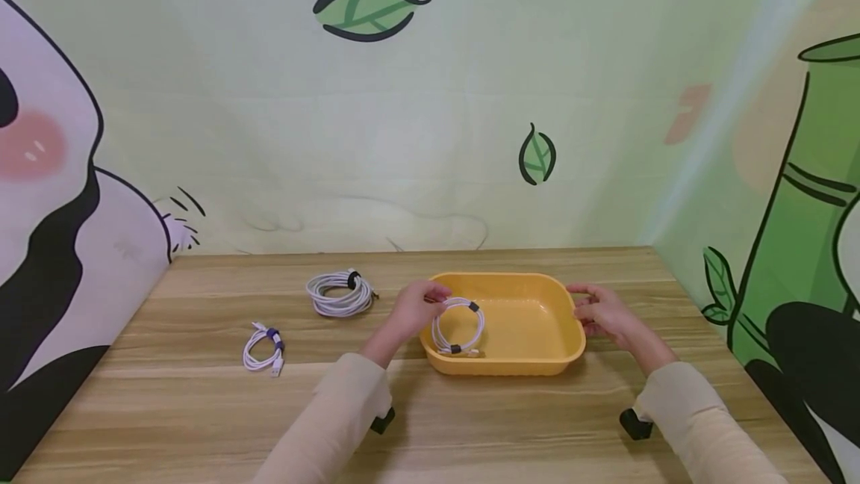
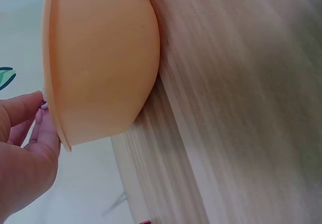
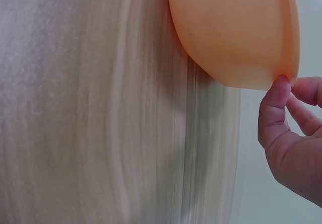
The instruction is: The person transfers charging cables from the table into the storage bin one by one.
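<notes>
In the head view my left hand [image 1: 418, 308] is at the left rim of a yellow plastic basin [image 1: 507, 366]. It pinches a coiled white cable [image 1: 481, 329], bound with black ties, which hangs just inside the basin's left end. The left wrist view shows thumb and fingers [image 2: 46, 128] meeting at the rim, with only a bit of the cable visible. My right hand [image 1: 605, 314] grips the basin's right end. In the right wrist view its thumb [image 3: 275, 100] presses the outer wall while a finger lies at the rim.
Left of the basin lie a thick coil of grey-white cable [image 1: 340, 295] with a black tie and a smaller white USB cable [image 1: 263, 349] with a blue tie. All rest on a wood-grain table [image 1: 201, 424]. A printed cloth backdrop [image 1: 269, 95] stands behind.
</notes>
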Motion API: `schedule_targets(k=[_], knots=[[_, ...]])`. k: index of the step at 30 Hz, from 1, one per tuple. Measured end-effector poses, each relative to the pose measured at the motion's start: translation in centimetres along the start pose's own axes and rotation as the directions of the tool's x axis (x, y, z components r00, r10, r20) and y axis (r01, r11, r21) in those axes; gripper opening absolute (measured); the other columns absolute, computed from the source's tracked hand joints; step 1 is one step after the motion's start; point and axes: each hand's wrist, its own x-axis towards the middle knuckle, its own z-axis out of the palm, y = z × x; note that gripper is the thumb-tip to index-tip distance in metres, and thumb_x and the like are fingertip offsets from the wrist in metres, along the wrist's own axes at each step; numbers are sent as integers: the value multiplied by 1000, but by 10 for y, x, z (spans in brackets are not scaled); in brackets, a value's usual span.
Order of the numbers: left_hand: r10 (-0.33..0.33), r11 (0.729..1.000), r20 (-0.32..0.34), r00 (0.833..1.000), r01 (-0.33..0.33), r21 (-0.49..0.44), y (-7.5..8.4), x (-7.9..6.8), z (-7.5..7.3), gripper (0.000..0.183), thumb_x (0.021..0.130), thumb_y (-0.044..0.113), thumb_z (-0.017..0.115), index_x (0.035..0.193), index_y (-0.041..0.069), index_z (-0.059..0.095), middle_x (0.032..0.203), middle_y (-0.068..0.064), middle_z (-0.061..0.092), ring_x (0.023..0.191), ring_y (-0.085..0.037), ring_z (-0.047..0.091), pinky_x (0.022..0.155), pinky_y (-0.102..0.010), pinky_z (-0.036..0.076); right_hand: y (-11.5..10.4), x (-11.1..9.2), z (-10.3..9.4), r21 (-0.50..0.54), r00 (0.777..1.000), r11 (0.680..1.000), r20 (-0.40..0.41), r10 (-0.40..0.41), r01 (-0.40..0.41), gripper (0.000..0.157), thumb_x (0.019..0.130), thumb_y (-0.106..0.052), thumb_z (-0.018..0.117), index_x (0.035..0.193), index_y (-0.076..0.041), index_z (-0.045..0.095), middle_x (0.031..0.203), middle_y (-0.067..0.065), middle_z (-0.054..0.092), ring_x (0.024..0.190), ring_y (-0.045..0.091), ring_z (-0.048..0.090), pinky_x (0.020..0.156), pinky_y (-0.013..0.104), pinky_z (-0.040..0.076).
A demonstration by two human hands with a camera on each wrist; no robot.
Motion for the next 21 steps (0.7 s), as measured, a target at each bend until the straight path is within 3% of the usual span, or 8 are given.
schedule_targets(k=[9,21], knots=[[-49,995,-38,998,45,-85,0,-2,-3,24,78,-1,61,102,-3,60,92,-12,63,86,-21,58,74,-27,50,0,0,1,-6,1000,1000,-9,6,-6,57,84,1,46,136,3,23,99,12,50,64,9,53,56,23,50],[-31,999,-55,998,29,-33,1,4,0,23,77,-2,61,100,-3,61,91,-11,64,86,-20,58,74,-26,50,3,1,0,-15,1000,1000,-21,14,-14,56,84,0,47,136,1,24,95,8,52,62,7,54,56,22,50]])
